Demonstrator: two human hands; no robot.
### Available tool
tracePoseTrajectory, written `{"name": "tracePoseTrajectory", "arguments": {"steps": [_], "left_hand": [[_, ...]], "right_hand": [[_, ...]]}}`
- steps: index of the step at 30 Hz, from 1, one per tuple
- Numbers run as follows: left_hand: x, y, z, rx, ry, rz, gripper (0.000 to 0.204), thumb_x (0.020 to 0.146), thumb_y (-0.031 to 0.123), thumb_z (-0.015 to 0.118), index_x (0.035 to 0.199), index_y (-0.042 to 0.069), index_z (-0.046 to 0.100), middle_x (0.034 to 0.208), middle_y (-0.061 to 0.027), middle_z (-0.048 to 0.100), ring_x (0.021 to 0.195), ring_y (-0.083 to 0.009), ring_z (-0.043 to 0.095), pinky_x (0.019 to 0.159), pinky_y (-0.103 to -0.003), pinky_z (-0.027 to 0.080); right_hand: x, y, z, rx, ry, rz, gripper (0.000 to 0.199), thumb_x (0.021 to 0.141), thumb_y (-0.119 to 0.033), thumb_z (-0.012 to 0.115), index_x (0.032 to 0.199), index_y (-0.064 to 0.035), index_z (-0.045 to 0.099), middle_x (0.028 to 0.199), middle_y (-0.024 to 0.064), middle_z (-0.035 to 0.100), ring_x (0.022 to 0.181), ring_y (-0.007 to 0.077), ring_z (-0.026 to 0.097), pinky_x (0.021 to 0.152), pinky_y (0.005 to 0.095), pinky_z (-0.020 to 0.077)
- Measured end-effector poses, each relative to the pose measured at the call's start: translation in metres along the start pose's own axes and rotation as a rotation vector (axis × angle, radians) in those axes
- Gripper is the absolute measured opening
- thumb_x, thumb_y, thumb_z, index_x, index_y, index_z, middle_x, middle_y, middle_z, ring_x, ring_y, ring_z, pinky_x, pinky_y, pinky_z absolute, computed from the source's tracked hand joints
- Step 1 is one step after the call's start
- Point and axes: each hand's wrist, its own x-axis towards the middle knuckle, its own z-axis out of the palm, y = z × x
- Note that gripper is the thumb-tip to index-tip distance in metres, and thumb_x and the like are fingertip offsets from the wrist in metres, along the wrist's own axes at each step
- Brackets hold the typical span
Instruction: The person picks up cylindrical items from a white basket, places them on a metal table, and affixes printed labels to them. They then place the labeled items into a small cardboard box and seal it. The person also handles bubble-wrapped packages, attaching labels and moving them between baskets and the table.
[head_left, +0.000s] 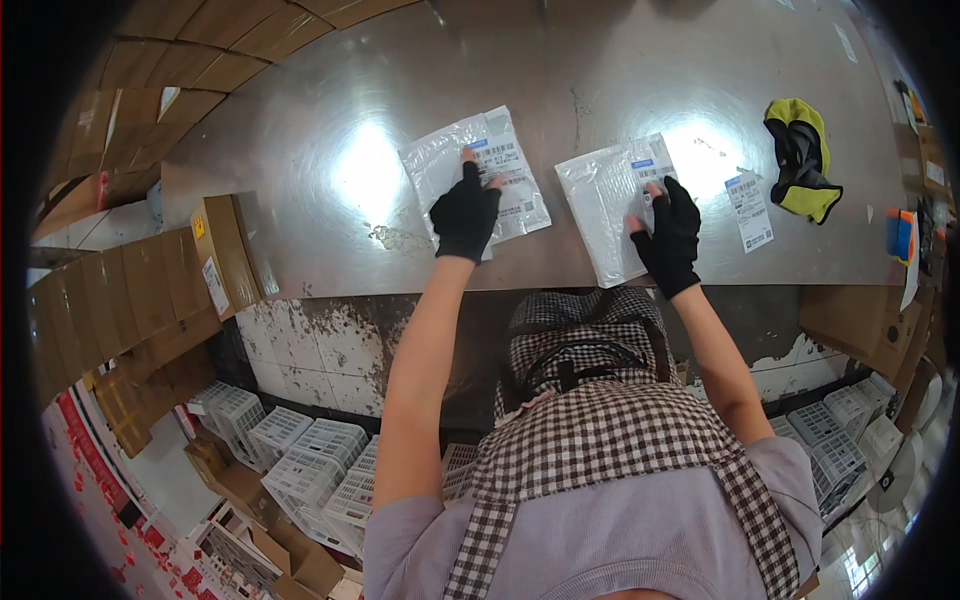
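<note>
a small brown cardboard box (225,252) sits at the steel table's (330,120) left edge. the gloved left hand (466,215) lies flat, fingers spread, on a crinkly white plastic mailer (440,165). the gloved right hand (668,235) presses flat on a second glossy mailer (598,200). a loose label (750,210) and a yellow-black glove (802,160) lie further right.

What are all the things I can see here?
Padded mailers: two, white, on the metal table, left mailer under the left hand, right mailer under the right hand.
Loose label: one, white, right of the mailers.
Cloth: one, yellow and black, far right.
Small box: one, brown, table's left edge.
Flat cardboard: stack, brown, left.
Baskets: several, white, floor.
Left hand: black fingerless glove.
Right hand: black fingerless glove.
</note>
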Motion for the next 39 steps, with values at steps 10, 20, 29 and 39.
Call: {"name": "tracePoseTrajectory", "arguments": {"steps": [10, 20, 29, 39], "left_hand": [[-0.081, -0.057, -0.011, -0.048, 0.212, -0.223, 0.096, 0.063, 0.05, 0.074, 0.135, 0.003, 0.031, 0.112, -0.0197, 0.054, 0.093, -0.0336, 0.059, 0.074, -0.041, 0.049], [-0.088, -0.008, 0.015, -0.045, 0.248, -0.003, 0.046, 0.082, 0.034, 0.058, 0.124, 0.014, 0.049, 0.095, -0.0092, 0.057, 0.072, -0.0286, 0.061, 0.061, -0.04, 0.049], [-0.078, -0.006, 0.033, -0.034, 0.193, 0.018, 0.041, 0.082, 0.022, 0.052, 0.122, 0.013, 0.049, 0.092, -0.0123, 0.056, 0.065, -0.0337, 0.06, 0.055, -0.046, 0.047], [-0.074, -0.011, 0.044, -0.03, 0.158, -0.003, 0.05, 0.079, 0.021, 0.052, 0.129, 0.018, 0.047, 0.091, -0.0102, 0.054, 0.066, -0.0318, 0.06, 0.055, -0.046, 0.046]], "right_hand": [[-0.042, 0.021, -0.023, 0.172, -0.015, 0.296, 0.081, 0.067, -0.034, 0.076, 0.131, -0.0014, 0.037, 0.128, 0.0275, 0.041, 0.119, 0.0402, 0.04, 0.097, 0.0466, 0.0343], [-0.015, -0.083, -0.001, 0.262, -0.083, -0.231, 0.041, 0.069, -0.013, 0.063, 0.108, -0.003, 0.054, 0.108, 0.0125, 0.053, 0.101, 0.031, 0.049, 0.087, 0.0418, 0.039], [-0.022, -0.074, 0.005, 0.269, -0.114, -0.142, 0.041, 0.069, -0.01, 0.063, 0.108, -0.0039, 0.053, 0.108, 0.0133, 0.053, 0.101, 0.0317, 0.05, 0.086, 0.0419, 0.0404], [-0.044, -0.003, -0.029, -0.03, -0.105, 0.062, 0.046, 0.064, -0.011, 0.065, 0.109, -0.0068, 0.056, 0.094, 0.009, 0.054, 0.087, 0.0292, 0.05, 0.075, 0.0403, 0.0407]]}}
